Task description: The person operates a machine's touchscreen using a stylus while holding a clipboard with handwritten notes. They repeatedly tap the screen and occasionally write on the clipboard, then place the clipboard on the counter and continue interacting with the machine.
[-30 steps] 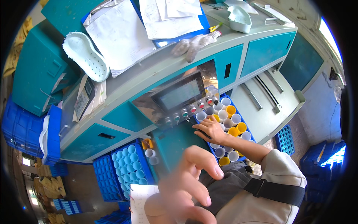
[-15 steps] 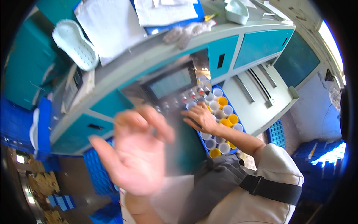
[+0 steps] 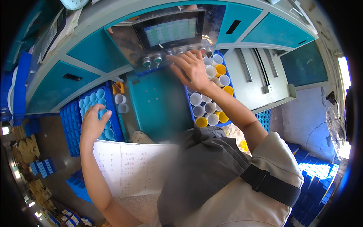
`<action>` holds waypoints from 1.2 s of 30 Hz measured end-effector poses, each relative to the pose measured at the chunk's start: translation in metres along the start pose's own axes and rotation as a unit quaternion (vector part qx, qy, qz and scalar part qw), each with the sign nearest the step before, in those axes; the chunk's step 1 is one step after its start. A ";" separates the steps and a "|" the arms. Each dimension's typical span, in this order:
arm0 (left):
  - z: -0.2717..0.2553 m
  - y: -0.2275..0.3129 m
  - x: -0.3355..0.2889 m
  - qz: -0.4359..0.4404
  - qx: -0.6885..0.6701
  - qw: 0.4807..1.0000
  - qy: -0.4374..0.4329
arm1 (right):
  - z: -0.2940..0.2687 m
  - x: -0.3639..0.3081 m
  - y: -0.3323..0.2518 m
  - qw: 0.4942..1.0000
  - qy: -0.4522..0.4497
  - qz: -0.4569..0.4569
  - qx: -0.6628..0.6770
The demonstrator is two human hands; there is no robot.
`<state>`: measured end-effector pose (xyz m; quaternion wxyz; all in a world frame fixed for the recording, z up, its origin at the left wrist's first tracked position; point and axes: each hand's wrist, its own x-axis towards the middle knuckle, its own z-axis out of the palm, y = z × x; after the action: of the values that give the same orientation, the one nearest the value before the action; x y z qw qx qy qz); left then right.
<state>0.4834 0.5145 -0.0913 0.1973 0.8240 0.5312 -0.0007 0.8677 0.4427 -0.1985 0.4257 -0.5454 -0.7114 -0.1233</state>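
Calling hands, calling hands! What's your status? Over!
Left hand over light-blue cups, grip unclear. Right hand beside panel buttons, thin stick near it. In the way: left hand hides some cups.

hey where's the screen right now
In the head view, the screen is near the top, just left of centre, above the buttons and right hand.

My roomiest gap runs over the teal surface, between the tray of light-blue cups and the tray of white and yellow cups; two white cups narrow its left edge. Buttons jut out at the far end, right hand plus pen partly screening them, notebook blocks near side.
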 end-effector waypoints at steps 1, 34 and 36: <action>0.004 -0.006 -0.001 -0.008 0.000 1.000 -0.023 | 0.004 0.002 0.001 1.000 0.002 -0.002 -0.007; 0.012 -0.012 -0.003 -0.024 -0.026 0.998 -0.061 | 0.005 -0.002 0.006 0.999 -0.007 -0.013 -0.034; 0.012 -0.012 -0.003 -0.024 -0.027 0.998 -0.060 | 0.014 0.004 0.004 1.000 -0.007 -0.020 -0.017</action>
<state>0.4740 0.5119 -0.1055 0.2506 0.8039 0.5379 -0.0402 0.8646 0.4555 -0.2053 0.4090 -0.5388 -0.7230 -0.1402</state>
